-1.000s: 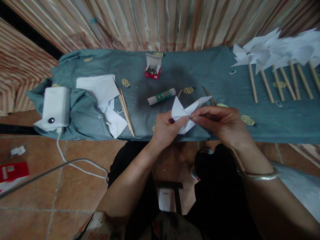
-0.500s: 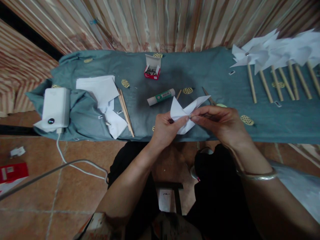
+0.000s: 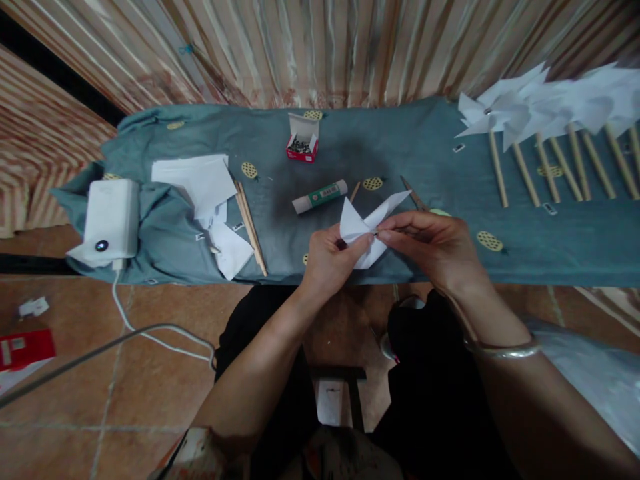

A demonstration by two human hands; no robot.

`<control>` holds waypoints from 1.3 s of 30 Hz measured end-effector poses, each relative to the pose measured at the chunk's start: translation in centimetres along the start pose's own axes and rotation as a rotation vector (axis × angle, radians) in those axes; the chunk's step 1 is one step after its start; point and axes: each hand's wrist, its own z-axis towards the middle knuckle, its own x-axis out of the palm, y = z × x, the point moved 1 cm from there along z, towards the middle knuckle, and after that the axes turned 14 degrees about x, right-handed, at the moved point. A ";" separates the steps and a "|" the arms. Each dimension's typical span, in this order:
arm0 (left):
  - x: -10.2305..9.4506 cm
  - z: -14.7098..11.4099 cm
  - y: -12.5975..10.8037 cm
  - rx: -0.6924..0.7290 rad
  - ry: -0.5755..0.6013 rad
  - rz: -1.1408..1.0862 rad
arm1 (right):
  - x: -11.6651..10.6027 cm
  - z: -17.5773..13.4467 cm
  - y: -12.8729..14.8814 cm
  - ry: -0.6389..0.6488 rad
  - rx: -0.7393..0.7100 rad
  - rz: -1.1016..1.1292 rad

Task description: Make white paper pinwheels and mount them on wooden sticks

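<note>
One white paper pinwheel (image 3: 379,217) is held up over the near edge of the blue-green cloth (image 3: 410,147), its blades folded in toward the middle. The left hand (image 3: 327,263) grips it from the side, thumb in front and fingers behind. The right hand (image 3: 435,250) pinches it at the middle, thumb and forefinger drawn close together; a dark speck there is too small to make out. Scissors (image 3: 413,193) lie partly hidden behind the right hand. Just beyond the pinwheel lies a glue stick (image 3: 320,197), and farther back an open red box (image 3: 300,156) of small metal pieces. To the left, thin sticks (image 3: 251,230) lie beside loose white paper (image 3: 193,177). Far right, several overlapping pinwheels (image 3: 525,113) lie in a row, their handles (image 3: 498,170) toward the person
</note>
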 end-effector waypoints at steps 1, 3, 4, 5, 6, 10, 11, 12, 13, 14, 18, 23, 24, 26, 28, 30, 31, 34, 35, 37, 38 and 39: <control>0.0 0.0 0.0 -0.002 -0.006 0.006 | 0.1 0.0 0.0 -0.006 -0.005 -0.001; 0.0 0.0 0.0 -0.008 -0.019 0.022 | 0.2 0.1 -0.1 -0.021 -0.011 0.004; 0.1 0.0 -0.1 -0.012 -0.022 0.031 | 0.3 0.1 -0.2 -0.029 -0.014 0.010; 0.1 0.0 -0.1 -0.014 -0.024 0.038 | 0.3 0.2 -0.2 -0.035 -0.017 0.015; 0.1 0.0 -0.2 -0.016 -0.021 0.043 | 0.4 0.2 -0.3 -0.040 -0.018 0.020; 0.1 0.0 -0.3 -0.015 -0.014 0.037 | 0.6 0.3 -0.4 -0.054 -0.017 0.030; 0.1 0.0 -0.3 -0.019 -0.016 0.028 | 0.6 0.3 -0.4 -0.055 -0.016 0.029; 0.2 0.0 -0.3 -0.024 -0.017 0.018 | 0.7 0.3 -0.4 -0.055 -0.016 0.027; 0.2 0.0 -0.3 -0.030 -0.019 0.007 | 0.7 0.3 -0.3 -0.056 -0.017 0.028; 0.2 0.0 -0.4 -0.037 -0.021 -0.007 | 0.8 0.3 -0.2 -0.056 -0.017 0.032; 0.3 0.2 -0.7 -0.080 -0.076 -0.082 | 0.8 0.2 0.1 -0.061 -0.015 0.062; 0.4 0.5 -0.9 -0.231 -0.215 -0.212 | -0.3 0.5 0.4 -0.180 0.011 0.139; 0.5 0.5 -0.9 -0.258 -0.234 -0.249 | -0.7 0.7 0.3 -0.225 0.012 0.163; 0.6 0.6 -0.9 -0.298 -0.252 -0.319 | -1.1 1.1 0.1 -0.281 0.013 0.206; 0.6 0.6 -0.9 -0.324 -0.248 -0.369 | -1.2 1.4 -0.2 -0.265 0.035 0.243; 0.6 0.6 -0.9 -0.339 -0.234 -0.404 | -1.0 1.6 -0.4 -0.205 0.099 0.296; 0.6 0.6 -0.9 -0.342 -0.228 -0.418 | -0.8 1.6 -0.5 -0.165 0.140 0.333; 0.6 0.6 -1.0 -0.343 -0.223 -0.439 | -0.3 1.5 -0.6 -0.038 0.236 0.443; 0.6 0.6 -1.0 -0.345 -0.224 -0.436 | -0.1 1.4 -0.5 -0.006 0.252 0.460; 0.6 0.6 -1.0 -0.347 -0.221 -0.426 | 0.0 1.3 -0.4 0.037 0.268 0.462; 0.5 0.6 -1.0 -0.345 -0.216 -0.421 | 0.1 1.2 -0.3 0.047 0.272 0.456; 0.5 0.6 -1.0 -0.343 -0.211 -0.414 | 0.1 1.2 -0.2 0.054 0.279 0.449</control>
